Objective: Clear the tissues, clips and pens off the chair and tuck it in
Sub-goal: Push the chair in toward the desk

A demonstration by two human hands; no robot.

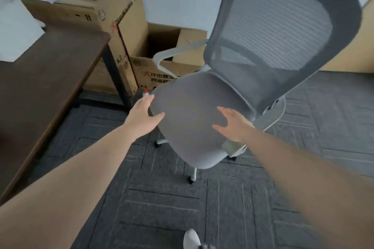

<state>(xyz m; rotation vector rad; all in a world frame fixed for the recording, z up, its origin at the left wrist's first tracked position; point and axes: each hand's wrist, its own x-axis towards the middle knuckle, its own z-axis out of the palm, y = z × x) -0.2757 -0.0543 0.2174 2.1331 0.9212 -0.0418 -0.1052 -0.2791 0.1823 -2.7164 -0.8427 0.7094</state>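
Both hands spread wide, left hand (144, 117) fingers (148, 100) touching the chair (192, 119) seat edge, right hand (232, 124) over the bare grey seat.

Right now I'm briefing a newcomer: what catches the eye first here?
The grey mesh office chair fills the middle, its seat bare. The open left hand and open right hand reach over the seat's front. A dark wooden desk stands left, with cardboard boxes behind.

Grey mesh chair (202, 119) with white frame; dark brown worktop (40, 87) at left; charcoal carpet (162, 208) with line-patterned tiles; tan boxes (121, 26).
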